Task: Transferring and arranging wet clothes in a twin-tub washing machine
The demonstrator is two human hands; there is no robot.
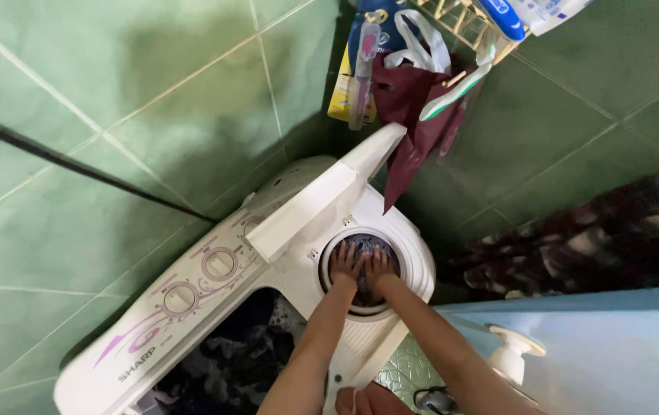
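Observation:
A white twin-tub washing machine (214, 300) stands against green tiled walls. Its small round spin tub (414, 269) on the right has its lid (322, 200) raised. Both my hands reach down into that tub. My left hand (343, 263) and my right hand (378, 265) lie side by side, fingers spread, pressing flat on dark wet clothes (365, 244) inside. Neither hand grips anything that I can see. The larger wash tub (230, 357) to the left holds more dark clothes.
Two round dials (220, 263) sit on the machine's control panel. A dark red bag (414, 115), toothbrushes (452, 92) and packets hang in the corner above. A patterned dark cloth (575, 246) hangs at right. A pale blue surface with a white knob (512, 350) is at lower right.

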